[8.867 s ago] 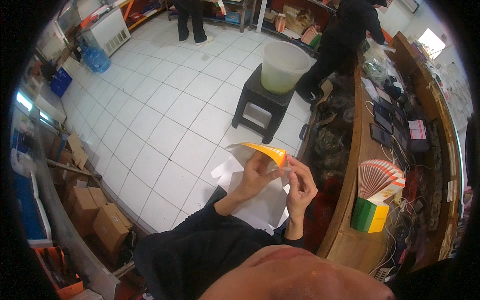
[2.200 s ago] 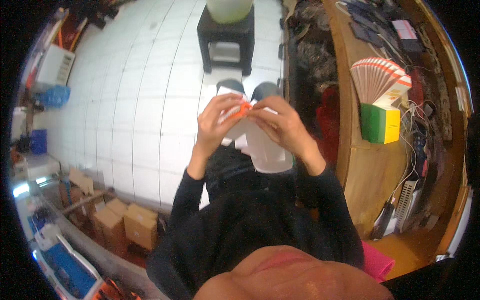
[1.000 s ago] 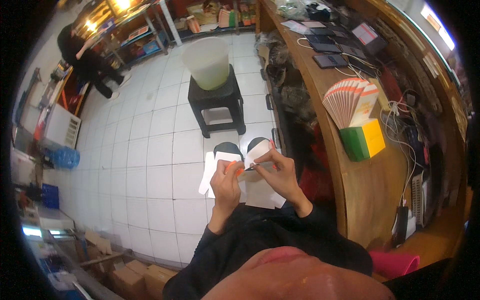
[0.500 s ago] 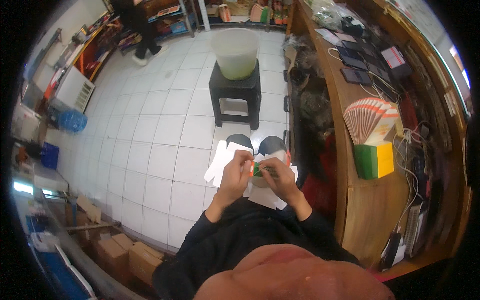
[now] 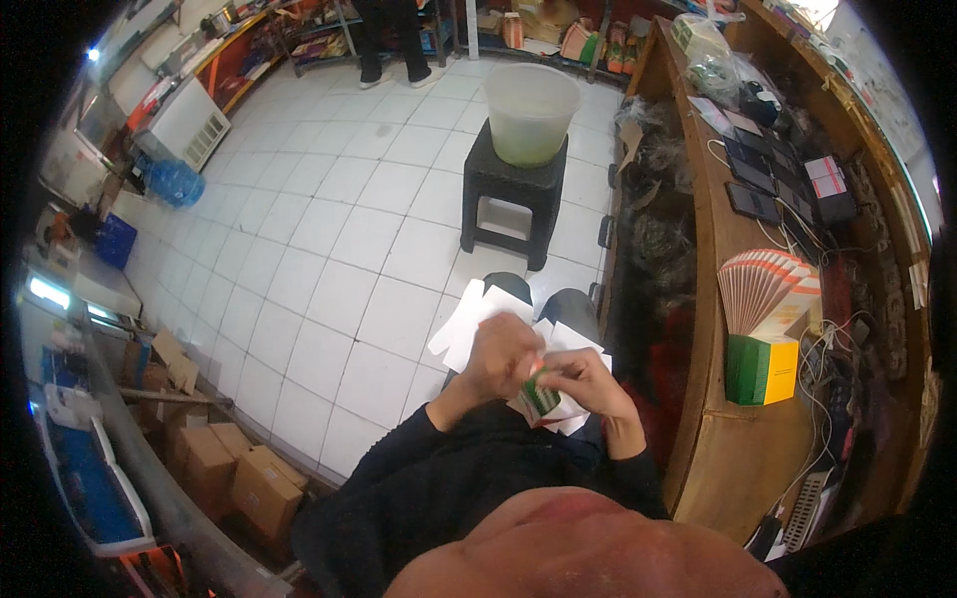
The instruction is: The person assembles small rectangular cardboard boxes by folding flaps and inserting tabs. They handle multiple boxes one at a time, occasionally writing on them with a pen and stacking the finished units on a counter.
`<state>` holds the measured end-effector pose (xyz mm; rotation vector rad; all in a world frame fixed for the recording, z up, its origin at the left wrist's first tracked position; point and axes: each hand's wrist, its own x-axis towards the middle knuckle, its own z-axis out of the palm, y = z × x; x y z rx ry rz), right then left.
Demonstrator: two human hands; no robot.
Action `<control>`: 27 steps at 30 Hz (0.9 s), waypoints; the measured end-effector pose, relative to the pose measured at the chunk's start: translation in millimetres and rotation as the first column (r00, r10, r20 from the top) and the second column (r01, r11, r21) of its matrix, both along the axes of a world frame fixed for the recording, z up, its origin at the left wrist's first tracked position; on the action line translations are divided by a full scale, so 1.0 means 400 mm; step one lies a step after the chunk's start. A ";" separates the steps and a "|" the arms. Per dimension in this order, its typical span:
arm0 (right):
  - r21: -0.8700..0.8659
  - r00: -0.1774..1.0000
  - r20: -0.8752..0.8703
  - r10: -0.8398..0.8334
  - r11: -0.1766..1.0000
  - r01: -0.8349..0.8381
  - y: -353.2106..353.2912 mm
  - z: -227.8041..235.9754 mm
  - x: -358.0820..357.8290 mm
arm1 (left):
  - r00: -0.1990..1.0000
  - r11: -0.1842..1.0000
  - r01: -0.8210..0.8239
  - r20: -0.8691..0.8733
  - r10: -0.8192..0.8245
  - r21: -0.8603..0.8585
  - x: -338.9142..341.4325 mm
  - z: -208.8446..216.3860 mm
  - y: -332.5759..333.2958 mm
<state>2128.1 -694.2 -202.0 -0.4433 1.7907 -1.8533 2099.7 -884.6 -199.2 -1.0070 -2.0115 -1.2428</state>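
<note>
On my lap is a small green, white and orange paper carton [image 5: 539, 397], with its sides partly covered by my fingers. My left hand [image 5: 501, 357], slightly blurred, is closed at the carton's upper edge, where a bit of orange shows at the fingertips. My right hand [image 5: 588, 381] pinches the same edge from the right. White card pieces [image 5: 461, 321] lie spread over my knees beneath both hands; some stick out beyond my right hand.
Ahead stands a black stool [image 5: 513, 184] bearing a translucent bucket [image 5: 531, 115]. On the wooden counter [image 5: 733, 453] at right are a green-and-yellow box [image 5: 761, 369] with fanned folded cartons, phones [image 5: 753, 202] and cables. Cardboard boxes [image 5: 267, 488] sit at lower left. Another person [image 5: 391, 45] stands far off.
The view has shifted, so the room sits further right. My left hand has turned and come over the carton, closer to my right hand. The far person's legs have moved.
</note>
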 end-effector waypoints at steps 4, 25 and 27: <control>-0.140 0.887 -0.101 -0.450 0.889 0.435 -0.068 0.048 0.016 | 0.947 0.926 -0.231 0.288 0.143 0.299 0.022 -0.009 0.075; 0.183 0.781 -0.503 -0.371 0.837 0.515 -0.063 0.106 -0.044 | 0.701 0.882 -0.178 0.685 -0.197 0.436 -0.022 -0.009 -0.008; 0.296 0.859 -0.468 -0.210 0.878 0.376 -0.050 0.092 -0.054 | 0.738 0.873 -0.307 0.674 -0.033 0.379 -0.038 0.017 -0.016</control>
